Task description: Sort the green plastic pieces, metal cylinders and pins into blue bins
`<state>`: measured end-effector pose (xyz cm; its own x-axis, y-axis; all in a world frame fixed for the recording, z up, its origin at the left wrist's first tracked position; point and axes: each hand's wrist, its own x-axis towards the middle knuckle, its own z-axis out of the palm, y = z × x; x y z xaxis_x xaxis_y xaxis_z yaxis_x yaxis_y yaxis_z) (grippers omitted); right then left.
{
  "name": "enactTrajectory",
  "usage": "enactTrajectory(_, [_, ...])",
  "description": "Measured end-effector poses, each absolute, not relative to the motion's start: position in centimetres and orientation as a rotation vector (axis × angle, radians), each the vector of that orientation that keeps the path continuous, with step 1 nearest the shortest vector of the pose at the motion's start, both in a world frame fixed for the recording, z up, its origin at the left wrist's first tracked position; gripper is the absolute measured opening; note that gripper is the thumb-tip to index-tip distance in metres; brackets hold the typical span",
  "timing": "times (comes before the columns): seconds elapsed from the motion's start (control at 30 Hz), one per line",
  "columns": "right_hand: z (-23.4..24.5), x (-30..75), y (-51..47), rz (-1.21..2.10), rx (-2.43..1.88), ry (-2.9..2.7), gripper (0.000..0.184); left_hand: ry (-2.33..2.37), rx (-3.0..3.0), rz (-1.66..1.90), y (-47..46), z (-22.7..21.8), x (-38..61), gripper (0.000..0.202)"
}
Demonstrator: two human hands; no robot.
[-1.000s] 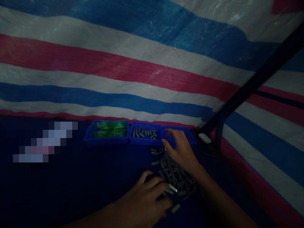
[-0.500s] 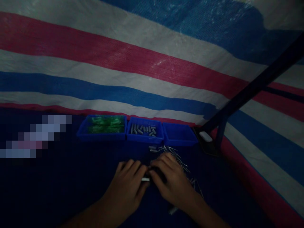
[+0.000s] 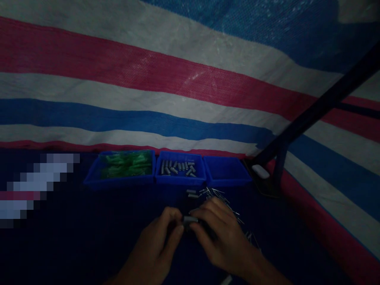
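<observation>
right fingers (image 3: 200,234), earlier by right bin (image 3: 228,181), grip cylinder (image 3: 190,219)

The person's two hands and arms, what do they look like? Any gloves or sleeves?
The bare left hand and bare right hand wear no gloves. No sleeves, watch or bracelet shows on the visible forearms. It's too dark to make out small markings.

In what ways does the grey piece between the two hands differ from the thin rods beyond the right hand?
The grey piece looks short and thick; the thin rods look longer and slender. The grey piece is between the left hand and right hand; the rods lie scattered on the dark surface. Both look greyish and straight.
</observation>
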<state>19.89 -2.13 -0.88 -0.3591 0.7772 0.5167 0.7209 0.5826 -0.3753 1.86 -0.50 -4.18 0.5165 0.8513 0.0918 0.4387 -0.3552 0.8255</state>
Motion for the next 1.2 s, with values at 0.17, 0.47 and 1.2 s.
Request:
enactTrajectory(0.17, [1.3, 20.5, 3.7, -0.115, -1.338, -2.004, 0.012, 1.06, 2.296, 0.572, -0.6, -3.9, 2.2, 0.025])
enactTrajectory(0.47, [-0.1, 19.4, 2.1, -0.235, -1.447, -1.926, 0.019, 1.117, 2.252, 0.574, -0.7, -3.6, 2.7, 0.013])
enactTrajectory(1.2, [-1.6, 18.4, -3.3, 0.179, -1.198, -2.003, 0.008, 1.021, 1.751, 0.815, 0.3, -2.2, 1.8, 0.027])
